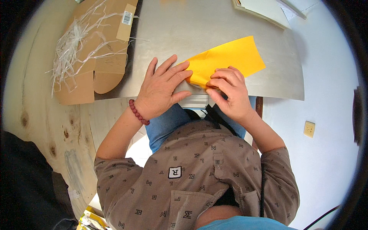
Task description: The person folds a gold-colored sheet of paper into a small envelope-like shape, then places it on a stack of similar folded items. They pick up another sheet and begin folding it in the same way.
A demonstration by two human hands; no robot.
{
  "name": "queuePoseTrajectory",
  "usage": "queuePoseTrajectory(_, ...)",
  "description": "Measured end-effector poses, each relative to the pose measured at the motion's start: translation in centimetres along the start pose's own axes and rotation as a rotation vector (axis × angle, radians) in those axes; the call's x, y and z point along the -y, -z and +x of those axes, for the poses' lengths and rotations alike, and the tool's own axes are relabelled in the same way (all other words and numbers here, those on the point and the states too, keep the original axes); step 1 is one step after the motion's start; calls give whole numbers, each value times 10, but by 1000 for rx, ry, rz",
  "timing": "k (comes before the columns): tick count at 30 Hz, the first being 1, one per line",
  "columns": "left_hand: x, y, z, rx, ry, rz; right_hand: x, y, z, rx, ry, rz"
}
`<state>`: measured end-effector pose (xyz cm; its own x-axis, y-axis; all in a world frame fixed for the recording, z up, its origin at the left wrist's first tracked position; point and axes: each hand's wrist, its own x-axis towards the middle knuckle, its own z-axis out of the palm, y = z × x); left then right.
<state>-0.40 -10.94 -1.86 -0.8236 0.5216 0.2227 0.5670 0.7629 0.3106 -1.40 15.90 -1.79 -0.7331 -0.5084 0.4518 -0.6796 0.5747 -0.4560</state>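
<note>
A bright yellow sheet (230,55), which looks like paper, lies slantwise on the grey metal tabletop (172,30) near its front edge. Its near side looks folded over, and the left end narrows under my fingers. My left hand (161,89) rests with fingers spread, the fingertips on the sheet's left end. At the sheet's near edge, my right hand (233,92) has its fingers curled and pinches the fold between thumb and fingers. The underside of the fold is hidden. A dark red bead bracelet (138,112) circles my left wrist.
Flattened brown cardboard (82,90) with a tangle of clear plastic strips (71,46) covers the tabletop's left side. A stack of white sheets or boards (264,11) sits at the far right. A white wall with an outlet (309,129) stands to the right.
</note>
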Motion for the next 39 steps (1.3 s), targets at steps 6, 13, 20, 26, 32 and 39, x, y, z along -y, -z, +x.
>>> queuePoseTrajectory(6, 5, 3, 2, -3, -17, -40, -4, 9, 14, 43, -114, 155)
queuePoseTrajectory(13, 3, 5, 6, 8, 61, -109, -19, 11, 34, 121, -319, 255)
queuePoseTrajectory(20, -4, 1, 7, -134, 97, -126, -30, 6, 44, 142, -460, 355)
queuePoseTrajectory(26, -34, -9, 0, -59, -94, -155, -31, 6, 45, 90, -413, 303)
queuePoseTrajectory(32, -34, -16, 3, -60, -28, -139, -33, 3, 43, 80, -432, 298)
queuePoseTrajectory(39, -32, -14, 3, -24, 25, -140, -34, 1, 42, 60, -469, 309)
